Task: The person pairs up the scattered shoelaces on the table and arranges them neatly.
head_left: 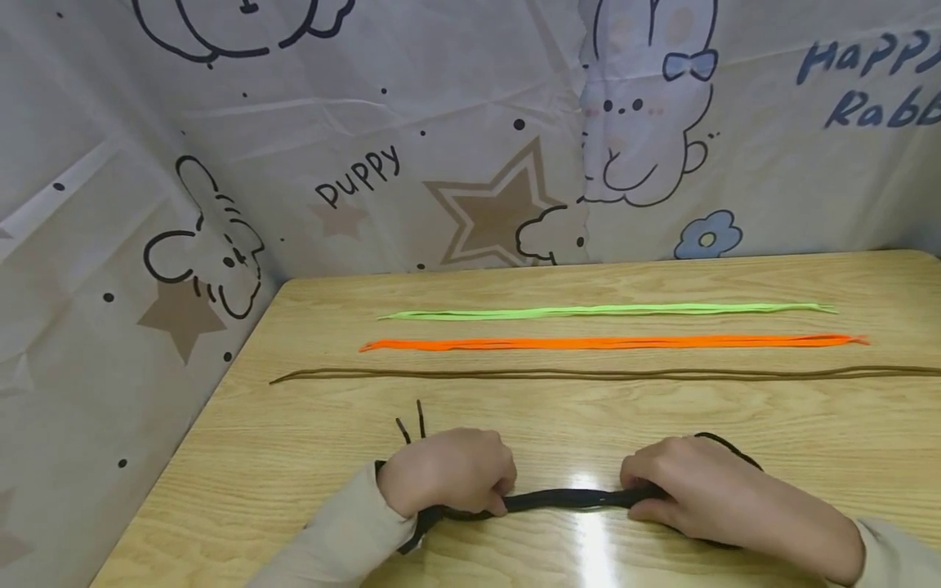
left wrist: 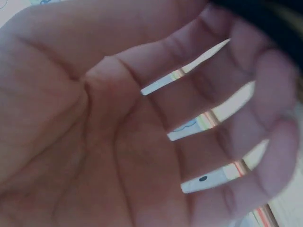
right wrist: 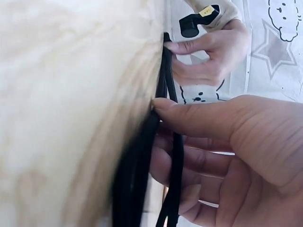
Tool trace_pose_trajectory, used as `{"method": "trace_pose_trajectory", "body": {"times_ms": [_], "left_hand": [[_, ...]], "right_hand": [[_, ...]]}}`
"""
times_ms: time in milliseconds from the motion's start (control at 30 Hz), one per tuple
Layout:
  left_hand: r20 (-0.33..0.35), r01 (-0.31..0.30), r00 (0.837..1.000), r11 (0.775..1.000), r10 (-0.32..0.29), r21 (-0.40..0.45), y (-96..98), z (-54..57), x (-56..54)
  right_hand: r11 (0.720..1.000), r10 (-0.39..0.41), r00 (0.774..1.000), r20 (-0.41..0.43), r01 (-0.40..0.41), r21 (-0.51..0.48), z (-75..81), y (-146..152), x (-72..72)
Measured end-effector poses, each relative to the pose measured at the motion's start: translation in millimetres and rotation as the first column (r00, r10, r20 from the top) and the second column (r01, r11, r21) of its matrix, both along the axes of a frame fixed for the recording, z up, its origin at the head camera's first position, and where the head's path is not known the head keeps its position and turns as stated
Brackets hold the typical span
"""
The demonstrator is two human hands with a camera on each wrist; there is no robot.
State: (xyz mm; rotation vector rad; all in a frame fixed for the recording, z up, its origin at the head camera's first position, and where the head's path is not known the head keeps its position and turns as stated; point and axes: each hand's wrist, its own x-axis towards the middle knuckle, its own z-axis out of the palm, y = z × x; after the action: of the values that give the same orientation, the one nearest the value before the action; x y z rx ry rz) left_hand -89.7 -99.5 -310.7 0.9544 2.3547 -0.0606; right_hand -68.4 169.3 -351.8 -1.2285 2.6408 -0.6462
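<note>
A bundle of black shoelaces [head_left: 562, 499] stretches between my two hands, close over the front of the wooden table. My left hand [head_left: 456, 474] pinches it on the left; two thin lace tips stick out behind that hand. On the right, my right hand [head_left: 694, 482] grips the bundle between thumb and fingers, and a loop shows past its back. In the right wrist view the black strands [right wrist: 177, 156] run by the thumb and curled fingers. The left wrist view is filled by the left palm [left wrist: 118, 123], with a dark blur at its upper right corner.
Behind the hands lie three stretched laces in rows: a brown cord [head_left: 551, 374], an orange bundle [head_left: 610, 343] and a light green one [head_left: 610, 310]. A printed cloth [head_left: 456, 122] hangs along the table's back and left sides.
</note>
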Motion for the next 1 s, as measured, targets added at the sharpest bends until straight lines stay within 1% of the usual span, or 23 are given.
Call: {"method": "trace_pose_trajectory", "body": {"times_ms": [100, 200, 300, 367, 533, 633, 733, 833, 900, 1000], "left_hand": [[0.003, -0.034, 0.999, 0.999, 0.035, -0.015, -2.7, 1.8, -0.7], [-0.019, -0.045, 0.999, 0.999, 0.045, -0.010, -5.2, 3.2, -1.5], [-0.051, -0.036, 0.998, 0.999, 0.037, 0.011, -8.0, 5.4, -2.7], [-0.057, -0.028, 0.998, 0.999, 0.030, 0.040, -10.2, 8.2, -3.6], [-0.037, -0.020, 0.999, 0.992, 0.025, 0.126, -16.3, 15.3, -5.9], [-0.042, -0.017, 0.999, 0.988, 0.023, 0.152, -18.3, 18.0, -6.9], [-0.041, -0.022, 0.999, 0.987, 0.029, 0.158, -20.5, 19.6, -7.8], [-0.030, -0.050, 0.998, 0.987, 0.055, 0.153, -24.7, 21.2, -9.0], [-0.022, -0.080, 0.996, 0.986, 0.084, 0.148, -29.1, 23.4, -10.8], [-0.011, -0.130, 0.991, 0.981, 0.133, 0.141, -38.1, 28.4, -14.6]], "right_hand": [[1.000, 0.007, 1.000, 0.000, -0.007, -0.010, 0.5, 2.9, -1.6], [1.000, 0.016, 1.000, -0.011, -0.016, -0.023, 0.5, 4.3, -3.5], [1.000, 0.012, 0.999, -0.039, -0.013, -0.019, 1.1, 5.7, -4.9], [1.000, 0.003, 0.999, -0.044, -0.004, -0.016, 2.4, 6.9, -5.5], [1.000, 0.005, 0.998, -0.065, -0.007, -0.030, 5.9, 11.5, -7.9], [0.999, 0.018, 0.995, -0.096, -0.023, -0.046, 7.8, 14.3, -9.3], [0.999, 0.012, 0.994, -0.108, -0.017, -0.044, 10.8, 17.2, -10.6], [1.000, -0.015, 0.996, -0.091, 0.012, -0.027, 15.6, 21.3, -12.4], [0.999, -0.033, 0.996, -0.086, 0.031, -0.020, 19.4, 25.2, -14.4], [0.999, -0.042, 0.992, -0.118, 0.038, -0.029, 25.0, 32.7, -18.3]]}}
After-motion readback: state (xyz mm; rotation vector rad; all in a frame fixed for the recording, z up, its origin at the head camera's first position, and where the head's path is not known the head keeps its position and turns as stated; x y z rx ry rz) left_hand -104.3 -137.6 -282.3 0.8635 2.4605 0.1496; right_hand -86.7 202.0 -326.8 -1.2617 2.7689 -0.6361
